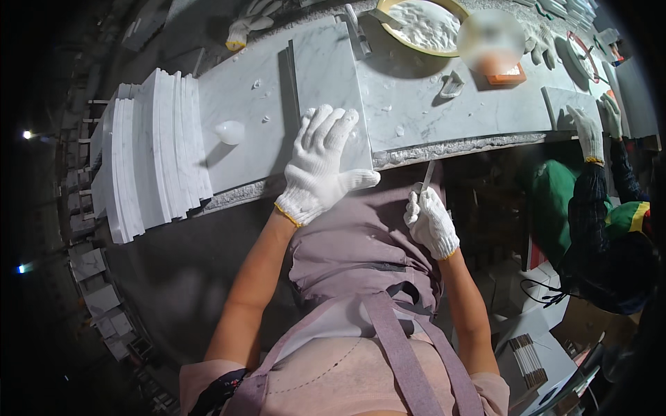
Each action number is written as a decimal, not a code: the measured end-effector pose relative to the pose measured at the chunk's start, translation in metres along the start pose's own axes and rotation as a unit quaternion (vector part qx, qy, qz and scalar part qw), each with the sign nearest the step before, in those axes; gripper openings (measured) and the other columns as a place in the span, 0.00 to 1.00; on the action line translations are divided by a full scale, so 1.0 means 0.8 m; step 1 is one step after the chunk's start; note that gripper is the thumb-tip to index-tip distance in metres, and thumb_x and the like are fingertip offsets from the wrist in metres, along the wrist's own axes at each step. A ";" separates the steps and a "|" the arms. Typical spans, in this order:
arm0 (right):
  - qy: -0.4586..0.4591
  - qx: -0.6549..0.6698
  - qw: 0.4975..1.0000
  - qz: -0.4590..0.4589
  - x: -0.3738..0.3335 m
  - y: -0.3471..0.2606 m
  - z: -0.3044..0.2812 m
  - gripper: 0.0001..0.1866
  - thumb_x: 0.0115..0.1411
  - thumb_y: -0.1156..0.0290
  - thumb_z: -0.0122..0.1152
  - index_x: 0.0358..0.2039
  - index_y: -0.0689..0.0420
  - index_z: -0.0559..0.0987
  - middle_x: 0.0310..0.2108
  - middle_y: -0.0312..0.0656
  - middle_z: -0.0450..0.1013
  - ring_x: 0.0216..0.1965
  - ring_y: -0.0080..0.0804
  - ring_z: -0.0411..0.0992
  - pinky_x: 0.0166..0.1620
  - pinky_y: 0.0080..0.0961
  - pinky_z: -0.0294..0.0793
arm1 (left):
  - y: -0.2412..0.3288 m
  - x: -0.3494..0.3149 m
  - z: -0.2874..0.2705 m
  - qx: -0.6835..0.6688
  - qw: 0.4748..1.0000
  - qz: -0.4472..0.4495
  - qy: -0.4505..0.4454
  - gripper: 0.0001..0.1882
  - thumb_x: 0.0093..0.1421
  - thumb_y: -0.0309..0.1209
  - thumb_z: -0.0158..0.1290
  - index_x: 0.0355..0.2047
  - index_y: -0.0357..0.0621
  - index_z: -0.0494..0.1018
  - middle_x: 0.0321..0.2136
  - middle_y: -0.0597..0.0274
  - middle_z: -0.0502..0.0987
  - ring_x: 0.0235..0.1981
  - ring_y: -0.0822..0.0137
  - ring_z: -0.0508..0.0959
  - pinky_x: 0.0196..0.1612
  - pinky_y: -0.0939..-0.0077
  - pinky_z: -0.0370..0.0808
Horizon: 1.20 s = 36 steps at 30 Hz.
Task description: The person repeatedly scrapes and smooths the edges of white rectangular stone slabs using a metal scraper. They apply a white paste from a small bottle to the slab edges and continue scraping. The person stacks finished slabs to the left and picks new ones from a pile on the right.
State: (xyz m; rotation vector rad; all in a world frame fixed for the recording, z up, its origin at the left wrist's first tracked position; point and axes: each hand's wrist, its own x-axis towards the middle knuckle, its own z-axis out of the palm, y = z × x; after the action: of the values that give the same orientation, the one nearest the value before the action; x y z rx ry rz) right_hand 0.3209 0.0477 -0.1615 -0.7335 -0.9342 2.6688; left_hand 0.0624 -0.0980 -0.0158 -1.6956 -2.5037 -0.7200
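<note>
My left hand [316, 166], in a white knit glove with a yellow cuff edge, lies flat with fingers stretched over a grey-veined marble tile [326, 66]. This tile rests on a larger marble slab [229, 90] and reaches the worktop's near edge. Below that edge, in front of my apron, my right hand [431, 225], gloved alike, is closed around a thin flat blade [428, 175] that points up and away from me. The glove hides the tool's handle, so its exact kind is unclear. A pale rounded thing [229, 132] sits on the slab, left of my left hand.
A stack of marble tiles [152, 152] stands at the left. Further back are a yellow-rimmed basin [454, 52] of white paste, an orange container [506, 78], a crumpled white scrap [451, 86] and a loose glove [239, 35]. A co-worker's gloved hand [588, 132] touches a tile at right.
</note>
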 end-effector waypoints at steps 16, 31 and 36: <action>0.028 -0.011 0.999 -0.012 0.000 -0.005 0.007 0.16 0.70 0.64 0.65 0.56 0.49 0.76 0.42 0.33 0.77 0.38 0.24 0.74 0.40 0.25 0.75 | -0.028 0.014 -0.019 0.025 0.991 0.130 -0.032 0.35 0.63 0.51 0.61 0.66 0.49 0.73 0.68 0.57 0.71 0.73 0.53 0.64 0.76 0.51 0.57; 0.045 -0.006 0.999 -0.002 0.000 -0.009 0.013 0.13 0.72 0.64 0.61 0.54 0.51 0.76 0.42 0.33 0.77 0.37 0.24 0.74 0.39 0.25 0.75 | -0.055 0.022 -0.005 0.077 0.996 0.023 -0.031 0.46 0.69 0.67 0.41 0.76 0.51 0.58 0.78 0.57 0.54 0.79 0.54 0.48 0.79 0.54 0.35; 0.046 -0.039 0.998 -0.001 -0.006 -0.022 0.030 0.13 0.73 0.64 0.61 0.54 0.53 0.75 0.39 0.33 0.75 0.34 0.25 0.73 0.37 0.24 0.75 | -0.037 0.027 0.015 0.133 0.968 0.171 -0.123 0.46 0.69 0.69 0.36 0.75 0.50 0.59 0.77 0.56 0.55 0.78 0.52 0.51 0.79 0.47 0.38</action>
State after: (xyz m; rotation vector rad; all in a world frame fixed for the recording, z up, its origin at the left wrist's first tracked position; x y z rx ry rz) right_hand 0.3131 0.0472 -0.1325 -0.8649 -1.0200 2.5844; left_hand 0.0300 -0.0834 -0.0310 -2.1352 -2.2198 -0.1459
